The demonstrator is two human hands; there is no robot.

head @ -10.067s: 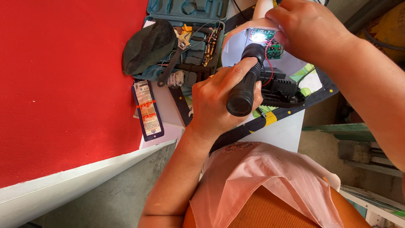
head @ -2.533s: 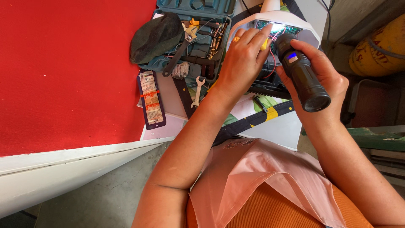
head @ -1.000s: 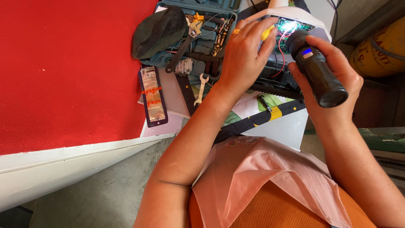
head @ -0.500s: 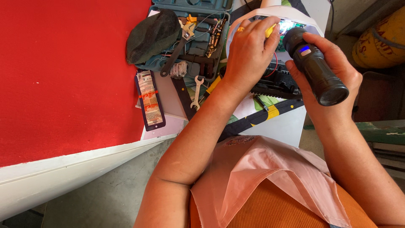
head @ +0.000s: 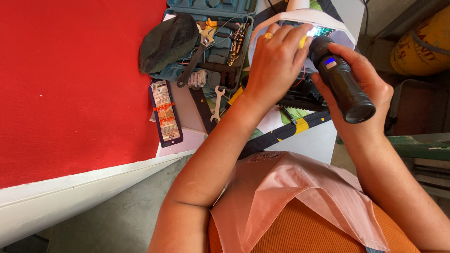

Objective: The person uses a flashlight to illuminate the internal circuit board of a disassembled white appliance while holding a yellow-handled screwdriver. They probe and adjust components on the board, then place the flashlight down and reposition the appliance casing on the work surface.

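My right hand (head: 365,89) grips a black flashlight (head: 342,84), its lit end aimed at a green circuit board (head: 321,30) inside a white housing (head: 300,16). My left hand (head: 276,61) rests on that housing with a ring on one finger. It pinches a small yellow-handled tool (head: 303,42) against the board. A black ribbed part (head: 302,96) lies just below both hands.
An open teal tool case (head: 211,47) holds pliers and bits, with a dark cap (head: 168,42) resting on it. A small wrench (head: 218,100) and a flat packet (head: 164,112) lie beside a red wall (head: 70,79). A yellow drum (head: 422,42) stands at right.
Ten seconds ago the left hand held the flashlight; now the right hand holds it while the left works at the board. Over the last second, both hands stayed almost still.
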